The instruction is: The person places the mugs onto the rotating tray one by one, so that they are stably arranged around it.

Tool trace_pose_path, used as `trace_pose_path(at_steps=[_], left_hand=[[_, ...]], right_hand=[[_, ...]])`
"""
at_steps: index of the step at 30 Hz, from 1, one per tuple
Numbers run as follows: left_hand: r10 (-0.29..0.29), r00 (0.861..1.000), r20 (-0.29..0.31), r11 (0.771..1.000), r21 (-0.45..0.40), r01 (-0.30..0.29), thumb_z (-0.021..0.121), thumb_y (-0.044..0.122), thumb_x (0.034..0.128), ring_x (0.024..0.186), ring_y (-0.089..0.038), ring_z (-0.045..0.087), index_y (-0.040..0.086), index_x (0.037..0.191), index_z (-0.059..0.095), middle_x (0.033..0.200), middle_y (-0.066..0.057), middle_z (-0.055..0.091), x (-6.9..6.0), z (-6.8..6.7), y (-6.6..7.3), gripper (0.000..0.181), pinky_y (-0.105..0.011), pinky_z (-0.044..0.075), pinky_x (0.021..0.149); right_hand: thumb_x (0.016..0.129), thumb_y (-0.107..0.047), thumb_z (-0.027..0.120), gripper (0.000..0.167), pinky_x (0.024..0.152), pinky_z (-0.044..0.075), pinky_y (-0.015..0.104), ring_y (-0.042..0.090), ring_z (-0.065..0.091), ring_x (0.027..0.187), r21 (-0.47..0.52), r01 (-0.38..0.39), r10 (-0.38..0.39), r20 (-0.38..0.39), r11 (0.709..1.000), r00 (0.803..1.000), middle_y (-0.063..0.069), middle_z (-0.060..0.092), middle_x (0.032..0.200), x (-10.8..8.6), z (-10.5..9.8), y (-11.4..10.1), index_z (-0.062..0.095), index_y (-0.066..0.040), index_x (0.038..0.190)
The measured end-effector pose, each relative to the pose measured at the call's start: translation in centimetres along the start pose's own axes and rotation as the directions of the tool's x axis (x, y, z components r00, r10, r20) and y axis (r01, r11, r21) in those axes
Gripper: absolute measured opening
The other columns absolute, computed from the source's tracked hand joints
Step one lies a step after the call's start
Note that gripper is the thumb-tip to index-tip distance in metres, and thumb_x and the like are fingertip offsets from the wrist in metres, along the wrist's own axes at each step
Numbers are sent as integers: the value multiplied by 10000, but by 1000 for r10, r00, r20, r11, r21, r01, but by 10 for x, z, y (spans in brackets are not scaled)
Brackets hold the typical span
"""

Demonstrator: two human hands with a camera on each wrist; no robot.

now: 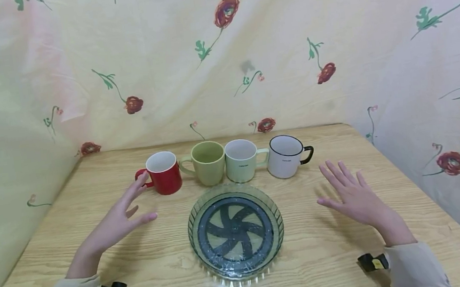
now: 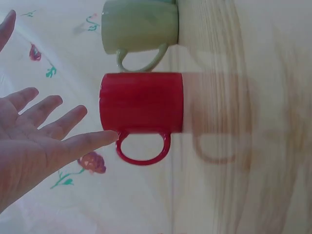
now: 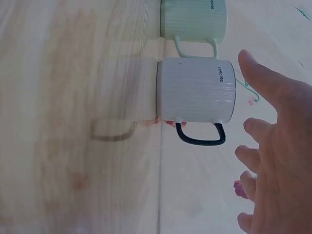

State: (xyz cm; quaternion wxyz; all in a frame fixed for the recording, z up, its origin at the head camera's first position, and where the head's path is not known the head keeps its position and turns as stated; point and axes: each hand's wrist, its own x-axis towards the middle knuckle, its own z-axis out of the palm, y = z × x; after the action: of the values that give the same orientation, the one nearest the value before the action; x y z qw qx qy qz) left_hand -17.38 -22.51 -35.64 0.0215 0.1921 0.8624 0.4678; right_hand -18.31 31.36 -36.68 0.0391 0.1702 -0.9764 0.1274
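My left hand [image 1: 113, 225] is held over the table with fingers spread, holding nothing. Nearest to it is the red mug [image 1: 167, 181]; in the left wrist view a fingertip overlaps the red mug [image 2: 141, 102] near its handle, and contact cannot be told. My right hand [image 1: 357, 197], also spread and holding nothing, is right of the white mug [image 1: 284, 158] with black rim and handle. The left wrist view shows the left hand [image 2: 39, 131]; the right wrist view shows the right hand [image 3: 278, 146] beside the white mug [image 3: 195, 90].
Between the red and white mugs stand an olive-green mug [image 1: 209, 165] and a pale green mug [image 1: 241, 163]. A round, clear glass dish [image 1: 235, 228] lies in front of them on the wooden table [image 1: 154, 265]. Flowered cloth [image 1: 160, 52] hangs behind and at both sides.
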Motion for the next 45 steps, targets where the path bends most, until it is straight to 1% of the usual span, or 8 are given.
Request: trace_pose_path(at_steps=[6, 14, 19, 25, 29, 32, 36, 45], left_hand=[[20, 999, 28, 998, -54, -18, 718, 214, 875, 1436, -454, 240, 206, 1569, 118, 1581, -213, 232, 3, 9, 0, 918, -719, 268, 1066], [36, 998, 54, 996, -89, -31, 724, 220, 869, 1449, -429, 240, 197, 1565, 152, 1613, -154, 195, 8, 19, 2, 901, -698, 288, 1073], [55, 996, 63, 994, -94, -49, 714, 194, 878, 1446, -439, 241, 187, 1562, 166, 1611, -161, 197, 8, 23, 1, 876, -701, 304, 1061], [29, 993, 111, 996, -89, -19, 719, 230, 874, 1442, -436, 256, 292, 1553, 184, 1598, -156, 235, 9, 29, -1, 867, -664, 337, 1070], [24, 990, 142, 994, -107, -8, 717, 222, 874, 1444, -435, 264, 344, 1542, 192, 1607, -126, 230, 8, 32, 1, 858, -652, 350, 1071], [23, 984, 175, 993, -118, -2, 708, 224, 880, 1439, -450, 267, 325, 1545, 192, 1622, -106, 197, 7, 33, 2, 848, -659, 357, 1063], [21, 976, 217, 991, -132, 8, 703, 235, 884, 1426, -477, 270, 270, 1554, 186, 1619, -132, 190, 8, 36, 5, 847, -666, 359, 1057], [13, 959, 283, 974, -219, 52, 703, 223, 887, 1420, -499, 266, 164, 1561, 173, 1615, -188, 171, 13, 45, 6, 859, -624, 399, 1050]], right_hand=[[940, -492, 558, 866, 1099, 13, 758, 456, 0, 1488, 6, 6, -6, 4, 1000, 1000, 185, 65, 1632, 0, 1, 0, 73, -152, 1572], [938, -488, 564, 857, 1084, 37, 772, 474, 34, 1479, -2, 3, -3, 7, 1000, 1000, 197, 92, 1626, -1, 1, 0, 114, -118, 1566], [939, -487, 561, 850, 1079, 33, 776, 480, 25, 1478, 4, -2, 2, 17, 1000, 1000, 191, 87, 1628, -1, 2, 0, 123, -115, 1565], [948, -490, 545, 844, 1070, 35, 783, 487, 15, 1474, 10, -2, 1, 32, 1000, 999, 192, 82, 1628, 0, 2, 0, 91, -146, 1571], [951, -493, 538, 835, 1072, 19, 781, 487, 11, 1474, 23, -6, 5, 41, 1000, 999, 203, 94, 1623, 0, 3, 0, 113, -124, 1567], [953, -495, 533, 824, 1078, 18, 775, 480, 28, 1477, 20, -1, 0, 44, 1000, 999, 203, 108, 1621, 0, 3, -1, 132, -113, 1564], [957, -496, 525, 817, 1086, 26, 767, 472, 46, 1479, 9, 4, -4, 45, 1000, 999, 200, 116, 1621, 1, 4, 0, 133, -116, 1564], [955, -494, 529, 819, 1070, 54, 778, 475, 44, 1477, 4, 0, 0, 44, 1000, 999, 209, 123, 1617, 0, 2, 2, 147, -93, 1559]])
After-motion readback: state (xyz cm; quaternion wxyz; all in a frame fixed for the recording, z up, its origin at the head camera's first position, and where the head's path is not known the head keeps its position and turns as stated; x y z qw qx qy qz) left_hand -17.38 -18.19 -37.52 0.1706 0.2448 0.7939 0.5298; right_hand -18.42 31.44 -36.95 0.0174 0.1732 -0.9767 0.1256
